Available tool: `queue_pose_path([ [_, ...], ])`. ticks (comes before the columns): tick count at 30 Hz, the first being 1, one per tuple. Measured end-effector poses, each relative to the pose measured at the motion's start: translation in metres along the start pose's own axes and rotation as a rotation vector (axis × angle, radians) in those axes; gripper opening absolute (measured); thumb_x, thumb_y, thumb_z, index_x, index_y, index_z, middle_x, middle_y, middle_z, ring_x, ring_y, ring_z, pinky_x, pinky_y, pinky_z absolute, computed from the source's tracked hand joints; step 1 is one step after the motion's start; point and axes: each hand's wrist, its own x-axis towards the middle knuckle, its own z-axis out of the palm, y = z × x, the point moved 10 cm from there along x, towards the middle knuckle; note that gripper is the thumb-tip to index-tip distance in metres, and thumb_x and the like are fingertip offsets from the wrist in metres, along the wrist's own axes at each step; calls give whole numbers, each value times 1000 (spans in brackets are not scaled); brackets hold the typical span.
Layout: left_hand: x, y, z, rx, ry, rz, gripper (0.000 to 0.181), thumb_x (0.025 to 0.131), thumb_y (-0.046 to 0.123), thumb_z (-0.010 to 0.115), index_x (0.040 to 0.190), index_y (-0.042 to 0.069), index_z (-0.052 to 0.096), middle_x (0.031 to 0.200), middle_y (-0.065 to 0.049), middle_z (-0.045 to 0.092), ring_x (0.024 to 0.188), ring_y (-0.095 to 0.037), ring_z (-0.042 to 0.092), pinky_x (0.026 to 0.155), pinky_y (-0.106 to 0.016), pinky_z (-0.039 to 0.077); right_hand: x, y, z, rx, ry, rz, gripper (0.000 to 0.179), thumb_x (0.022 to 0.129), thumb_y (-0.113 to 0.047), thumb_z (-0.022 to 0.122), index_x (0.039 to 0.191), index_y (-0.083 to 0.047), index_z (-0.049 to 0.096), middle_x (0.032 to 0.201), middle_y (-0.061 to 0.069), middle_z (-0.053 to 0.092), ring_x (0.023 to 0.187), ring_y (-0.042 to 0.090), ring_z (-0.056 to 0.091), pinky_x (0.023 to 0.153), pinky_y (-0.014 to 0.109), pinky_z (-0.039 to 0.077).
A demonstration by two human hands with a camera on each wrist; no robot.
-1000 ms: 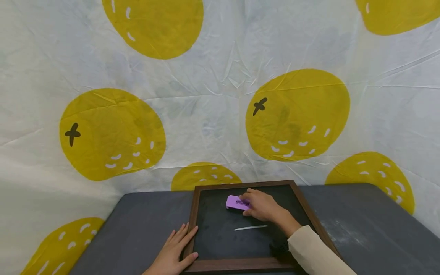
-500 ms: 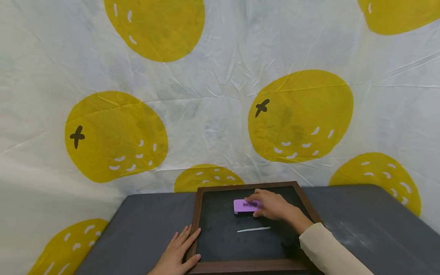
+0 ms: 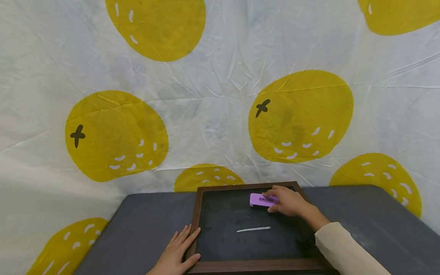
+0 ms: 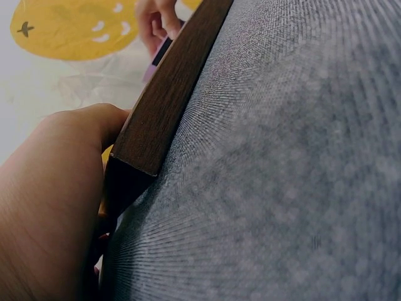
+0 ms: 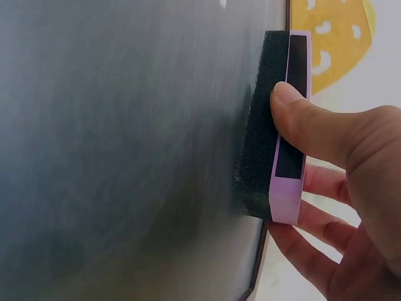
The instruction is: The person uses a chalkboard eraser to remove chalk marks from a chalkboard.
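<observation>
I've got the right hand (image 3: pixel 288 201) pinching the purple eraser (image 3: pixel 258 199), upper right of the chalkboard (image 3: pixel 220 242) — likely light, stiff-backed, soft-faced; hold its sides. Left hand (image 3: pixel 176 254) — fingers straight, resting on the frame (image 3: pixel 197 208).

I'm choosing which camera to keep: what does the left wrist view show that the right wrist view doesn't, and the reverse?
Only the left wrist view: the left hand on the wooden frame, and the grey surface. Only the right: the board's dark face. Both: the right hand holding the purple eraser, part of the frame, and the patterned cloth.
</observation>
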Motion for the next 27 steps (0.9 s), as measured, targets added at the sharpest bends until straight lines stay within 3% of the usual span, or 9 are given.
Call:
queue_pose_path([
  [9,0,-3,2,10,7,18,63,98,48,48,151,18,33,151,-22,27,138,-45,23,104,-70,11,-16,4,-7,-119,142,49,45,76,-40,79,109,-11,69,87,1,56,72,16,53,54,38,46],
  [17,-1,-4,2,28,33,34,62,98,47,49,151,19,34,151,-21,27,138,-44,23,104,-70,12,-15,-11,-5,-141,235,118,36,77,-42,77,83,-11,59,69,2,46,56,17,46,43,34,37],
  [27,0,-5,2,25,31,23,64,97,49,49,151,17,34,151,-22,27,138,-44,22,104,-70,10,-2,-27,5,-148,259,180,39,76,-41,77,87,-7,62,69,6,51,57,23,51,46,39,43],
])
